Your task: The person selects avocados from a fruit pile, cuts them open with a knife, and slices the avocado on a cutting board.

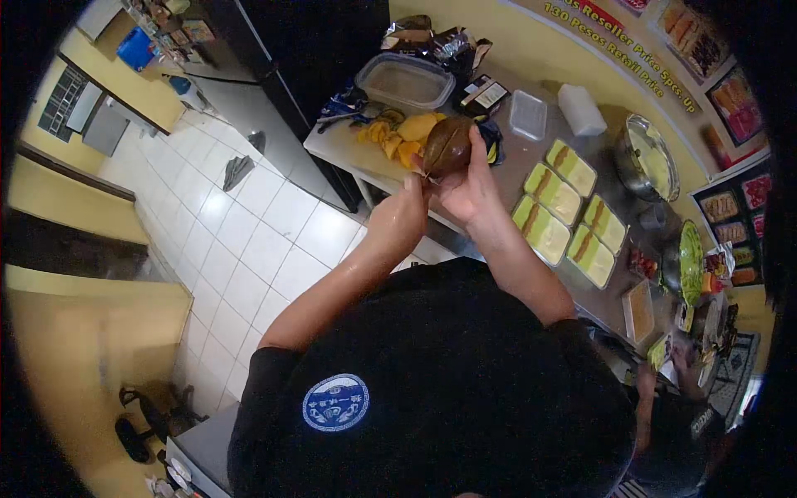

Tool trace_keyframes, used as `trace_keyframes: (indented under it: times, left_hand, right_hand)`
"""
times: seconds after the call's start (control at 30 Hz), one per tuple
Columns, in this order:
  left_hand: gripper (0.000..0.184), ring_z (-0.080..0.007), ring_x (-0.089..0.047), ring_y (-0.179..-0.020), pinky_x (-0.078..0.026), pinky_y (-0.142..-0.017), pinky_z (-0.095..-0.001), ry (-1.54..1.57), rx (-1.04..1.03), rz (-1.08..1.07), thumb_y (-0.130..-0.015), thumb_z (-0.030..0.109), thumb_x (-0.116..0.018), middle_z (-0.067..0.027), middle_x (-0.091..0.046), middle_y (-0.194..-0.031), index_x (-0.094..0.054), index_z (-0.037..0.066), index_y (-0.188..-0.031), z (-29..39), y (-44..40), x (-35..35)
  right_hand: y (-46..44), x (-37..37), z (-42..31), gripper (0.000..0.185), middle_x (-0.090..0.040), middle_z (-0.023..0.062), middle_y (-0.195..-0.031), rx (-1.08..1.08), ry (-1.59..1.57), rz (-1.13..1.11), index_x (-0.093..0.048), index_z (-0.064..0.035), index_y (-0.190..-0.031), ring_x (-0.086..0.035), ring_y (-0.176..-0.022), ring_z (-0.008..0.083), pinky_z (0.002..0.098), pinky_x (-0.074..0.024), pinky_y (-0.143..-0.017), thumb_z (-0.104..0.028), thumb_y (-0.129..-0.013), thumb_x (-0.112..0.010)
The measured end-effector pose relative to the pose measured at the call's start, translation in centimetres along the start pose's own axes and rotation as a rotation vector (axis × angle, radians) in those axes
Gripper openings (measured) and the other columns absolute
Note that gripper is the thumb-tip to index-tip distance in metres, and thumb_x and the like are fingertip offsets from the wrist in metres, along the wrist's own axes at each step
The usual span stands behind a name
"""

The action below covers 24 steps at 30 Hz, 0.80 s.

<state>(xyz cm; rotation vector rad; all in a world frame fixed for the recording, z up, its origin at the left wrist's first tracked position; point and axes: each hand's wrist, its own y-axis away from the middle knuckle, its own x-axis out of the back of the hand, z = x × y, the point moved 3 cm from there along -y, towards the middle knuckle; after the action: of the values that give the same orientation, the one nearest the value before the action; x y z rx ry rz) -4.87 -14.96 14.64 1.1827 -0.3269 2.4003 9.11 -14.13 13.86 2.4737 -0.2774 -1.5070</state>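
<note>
My right hand [469, 187] holds a large, brown-skinned avocado [447, 145] above the table edge, palm beneath it and fingers around its side. A dark line runs along the fruit's skin. My left hand [403, 217] is closed at the avocado's lower end, its fingertips pinched together. A small light-coloured bit shows there, but I cannot make out what the fingers hold. Orange-yellow mango pieces or peels [390, 137] lie on the table just behind the avocado.
A clear plastic tub [405, 81] stands behind the peels. Several containers with green, brown and cream bands [552, 195] sit at right. Beyond are a metal bowl of cream [652, 158] and a green-coated bowl [691, 261]. Another person's hands [647, 378] work at the far right end.
</note>
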Motion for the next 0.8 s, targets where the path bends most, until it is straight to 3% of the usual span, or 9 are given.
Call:
trace_keyframes:
  times: [0.1,0.2,0.27,0.3,0.47,0.53,0.57,0.73,0.8]
  left_hand:
    - [0.031,-0.0495,-0.062,-0.082,-0.046,-0.068,-0.0577,-0.005,0.006,-0.025,-0.097,0.027,-0.045,-0.0308,-0.064,-0.083,-0.043,-0.001,-0.110,0.6,-1.3,0.0]
    - [0.029,-0.0448,-0.062,-0.083,-0.049,-0.069,-0.0476,0.169,0.023,-0.115,-0.097,0.026,-0.051,-0.0279,-0.063,-0.086,-0.045,-0.001,-0.104,-0.1,-2.3,0.1]
    - [0.032,-0.0400,-0.064,-0.080,-0.049,-0.068,-0.0419,0.309,-0.036,0.079,-0.094,0.028,-0.058,-0.0236,-0.063,-0.083,-0.047,0.000,-0.106,-1.9,-3.2,-0.3]
    - [0.035,-0.0300,-0.064,-0.075,-0.050,-0.069,-0.0371,0.357,-0.038,0.162,-0.093,0.025,-0.063,-0.0188,-0.064,-0.088,-0.048,0.000,-0.112,-1.9,-3.8,0.0]
    - [0.052,-0.0186,-0.061,-0.075,-0.050,-0.066,-0.0337,0.678,-0.090,0.142,-0.084,0.016,-0.075,-0.0095,-0.064,-0.091,-0.045,-0.001,-0.123,-2.5,-7.5,-2.8]
    - [0.046,-0.0150,-0.059,-0.067,-0.048,-0.056,-0.0302,0.757,0.087,0.101,-0.087,0.017,-0.072,-0.0075,-0.062,-0.085,-0.043,0.000,-0.118,-3.4,-8.2,-1.9]
    - [0.031,-0.0108,-0.053,-0.058,-0.043,-0.046,-0.0268,0.901,0.192,0.015,-0.090,0.017,-0.069,-0.0039,-0.058,-0.078,-0.045,0.004,-0.105,-4.3,-8.8,-1.9]
    - [0.024,-0.0108,-0.053,-0.054,-0.044,-0.040,-0.0265,1.179,0.244,-0.174,-0.092,0.019,-0.066,-0.0019,-0.055,-0.076,-0.044,0.008,-0.099,-7.5,-11.3,-1.0]
    - [0.026,-0.0117,-0.057,-0.060,-0.047,-0.045,-0.0265,1.174,0.298,-0.292,-0.092,0.019,-0.065,-0.0021,-0.057,-0.080,-0.045,0.007,-0.102,-8.0,-12.3,-1.2]
  right_hand:
    - [-1.8,1.5,-1.4,0.057,-0.062,0.0057,-0.123,0.087,0.088,0.022,-0.053,-0.0104,-0.130,-0.061,-0.111,0.0224,0.0391,-0.0502,-0.095,-0.050,-0.090,-0.062]
    - [-2.5,3.8,-3.2,0.055,-0.062,0.0031,-0.123,0.149,0.201,0.113,-0.053,-0.0117,-0.130,-0.061,-0.109,0.0189,0.0341,-0.0495,-0.095,-0.049,-0.091,-0.062]
    - [-2.9,4.5,-3.6,0.055,-0.062,0.0022,-0.123,0.100,0.195,0.101,-0.052,-0.0120,-0.131,-0.061,-0.109,0.0171,0.0321,-0.0490,-0.096,-0.048,-0.091,-0.062]
    - [-2.8,4.8,-3.4,0.055,-0.062,0.0023,-0.123,0.076,0.210,0.105,-0.052,-0.0117,-0.132,-0.061,-0.110,0.0169,0.0322,-0.0496,-0.095,-0.048,-0.091,-0.062]
    - [-3.1,5.5,-1.8,0.057,-0.061,0.0044,-0.124,0.019,0.319,0.114,-0.050,-0.0114,-0.134,-0.060,-0.113,0.0190,0.0344,-0.0505,-0.094,-0.050,-0.092,-0.058]
    - [-3.1,5.0,-2.2,0.059,-0.061,0.0089,-0.124,-0.008,0.210,0.047,-0.050,-0.0114,-0.134,-0.059,-0.115,0.0259,0.0418,-0.0507,-0.095,-0.054,-0.093,-0.052]
    - [-3.1,4.8,-2.6,0.059,-0.061,0.0089,-0.124,0.002,0.202,0.056,-0.050,-0.0114,-0.134,-0.059,-0.115,0.0259,0.0418,-0.0507,-0.095,-0.054,-0.093,-0.052]
    - [-3.7,7.3,-1.3,0.057,-0.060,0.0148,-0.120,-0.116,-0.334,0.182,-0.056,-0.0086,-0.126,-0.060,-0.106,0.0332,0.0509,-0.0515,-0.091,-0.055,-0.093,-0.048]
    - [-4.2,9.9,-0.3,0.056,-0.061,0.0147,-0.114,-0.021,-0.332,0.246,-0.058,-0.0084,-0.122,-0.061,-0.098,0.0314,0.0466,-0.0537,-0.088,-0.055,-0.094,-0.046]
